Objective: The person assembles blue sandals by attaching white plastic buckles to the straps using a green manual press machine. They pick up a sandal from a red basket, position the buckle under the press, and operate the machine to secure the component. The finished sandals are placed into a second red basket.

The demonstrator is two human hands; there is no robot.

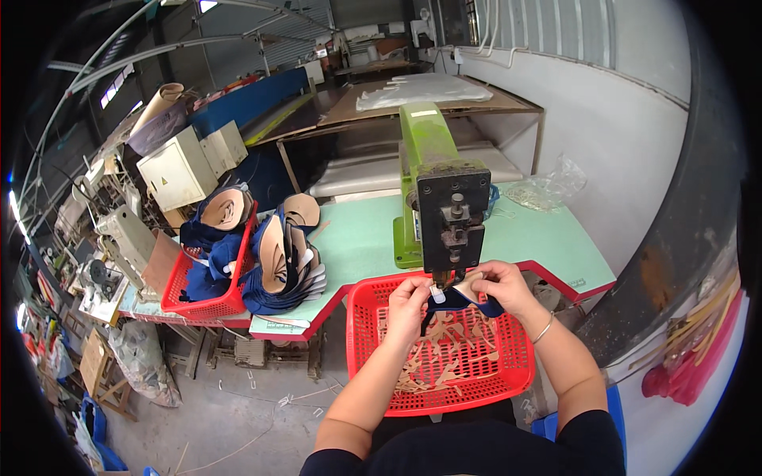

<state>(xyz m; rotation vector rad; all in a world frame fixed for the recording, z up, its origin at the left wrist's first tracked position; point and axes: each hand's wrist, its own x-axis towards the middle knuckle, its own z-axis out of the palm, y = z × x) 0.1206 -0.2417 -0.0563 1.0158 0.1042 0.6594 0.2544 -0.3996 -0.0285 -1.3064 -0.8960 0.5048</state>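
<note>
My left hand [407,308] and my right hand [503,287] hold a navy shoe upper [484,305] with tan lining between them. Fingers of both hands are pinched closed on its edges. A small white part [437,295] shows by my left fingertips. The piece is right under the black head [453,214] of a green machine [429,139], whose lower tip partly hides it. Below my hands a red plastic basket [356,333] holds many thin tan offcuts [448,353].
On the green tabletop [357,230], left, lies a pile of navy and tan uppers [278,266]. Beside it stands a red basket [198,309] of navy pieces. A clear plastic bag [556,182] lies back right. A dark pillar [675,254] rises on the right.
</note>
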